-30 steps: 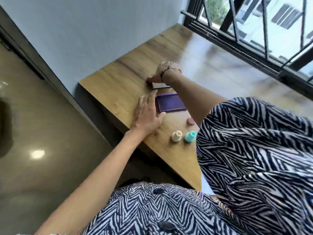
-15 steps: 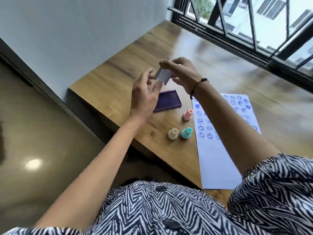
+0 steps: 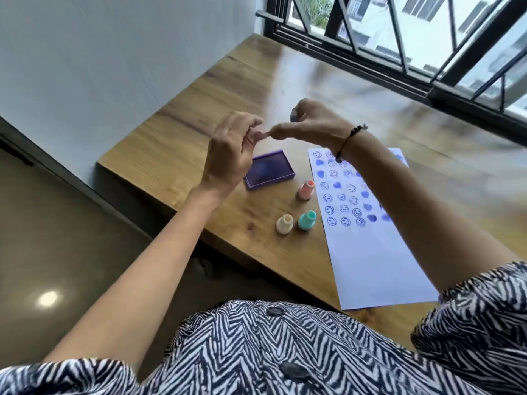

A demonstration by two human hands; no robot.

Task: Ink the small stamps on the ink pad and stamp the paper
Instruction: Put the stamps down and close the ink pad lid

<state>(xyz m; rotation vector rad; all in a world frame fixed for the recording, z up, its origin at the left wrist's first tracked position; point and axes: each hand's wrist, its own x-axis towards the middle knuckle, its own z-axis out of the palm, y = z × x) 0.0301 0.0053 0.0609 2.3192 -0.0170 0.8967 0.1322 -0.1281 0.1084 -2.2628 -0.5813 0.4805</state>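
Note:
Both hands hover above the wooden table (image 3: 176, 143), just behind the open purple ink pad (image 3: 269, 173). My right hand (image 3: 310, 126), with a dark bracelet at the wrist, is closed around a small greyish piece, apparently the ink pad lid (image 3: 293, 116), which is mostly hidden. My left hand (image 3: 231, 149) has its fingers curled and its fingertips meet the right thumb. Three small stamps stand upright between pad and paper: pink (image 3: 306, 189), cream (image 3: 284, 223), teal (image 3: 307, 220). The white paper (image 3: 376, 266) carries several blue smiley and heart prints on its far half.
A grey wall runs along the table's left side, and a black-framed window with bars lies at the far end. The table's near-left edge drops to a shiny floor (image 3: 57, 252). My striped shirt fills the bottom of the view.
My right hand lifted the lid from the table behind the pad and brought it up. My left hand rose off the table to meet it. The view shifted, uncovering the paper.

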